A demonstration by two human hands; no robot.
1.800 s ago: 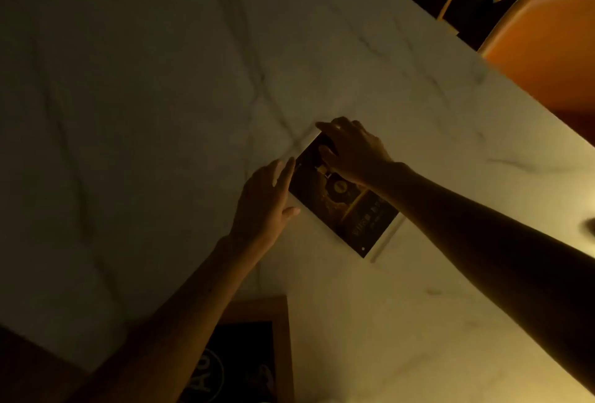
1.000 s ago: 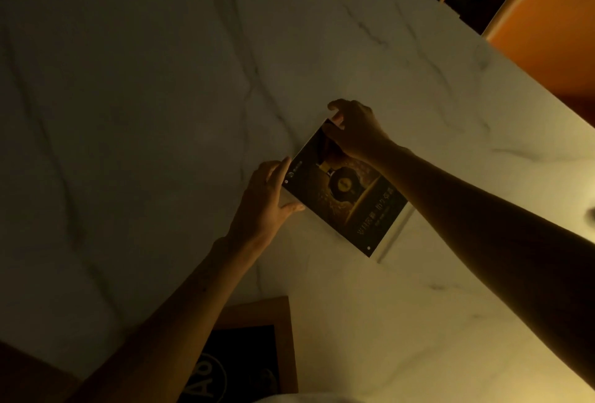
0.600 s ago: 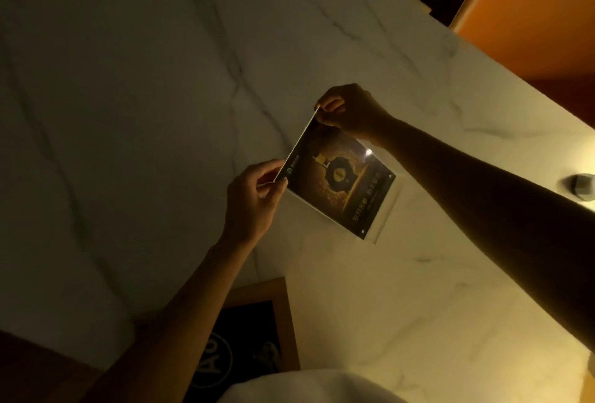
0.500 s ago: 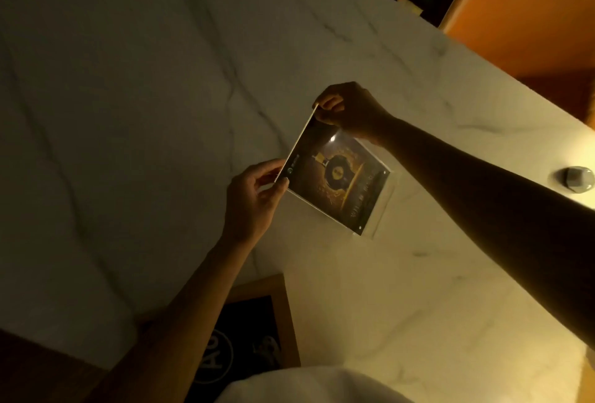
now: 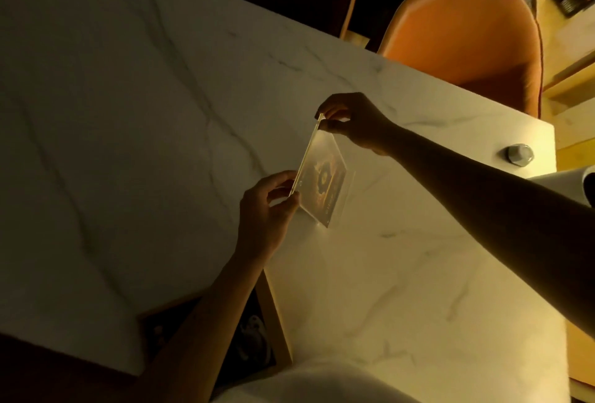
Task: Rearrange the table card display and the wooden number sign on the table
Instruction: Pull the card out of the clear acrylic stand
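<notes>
Nearest the wearer, at 6 o'clock, a wood-framed dark number sign point(image 5: 257, 332) lies flat at the near edge of the white marble-veined table point(image 5: 128, 113), partly hidden under the left forearm. No hand is on it.

Toward centre, the left hand point(image 5: 264, 212) pinches the near upper corner of a clear acrylic table card display holding a dark printed card point(image 5: 323, 190), thumb on one face, fingertips on the other. The right hand point(image 5: 354, 121), at about 1 o'clock of the display, pinches the far upper corner in the same manner. The display stands steeply tilted, nearly on edge; its lower corner appears to rest on or just above the tabletop, contact uncertain in this light.

At 3 o'clock, near the table's right edge, a small grey faceted object point(image 5: 519, 154) sits well apart from the work. Beyond the far edge, at 1 o'clock, an orange upholstered chair point(image 5: 463, 35).

Assessment: the card display step is in hand; the sign step is not begun. The next move calls for bringing the display upright onto its base, checking it stands, then releasing both pinches evenly.
</notes>
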